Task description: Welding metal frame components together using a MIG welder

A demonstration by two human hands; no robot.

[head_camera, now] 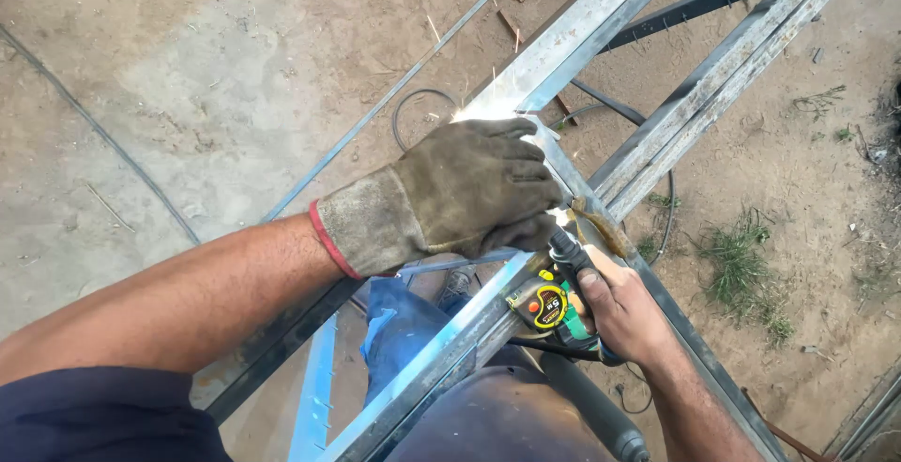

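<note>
The left hand (474, 190) wears a thick, worn suede work glove in a dusty olive-brown, its wide stiff cuff greyer than the fingers and edged at the wrist with a thin red band. The right hand (619, 307) is bare, with dark grime on the fingers and nails. Both forearms are uncovered; a dark navy short sleeve shows at the left upper arm, and below it the legs are in blue trousers with a grey, scuffed shoe just showing between the knees.
</note>
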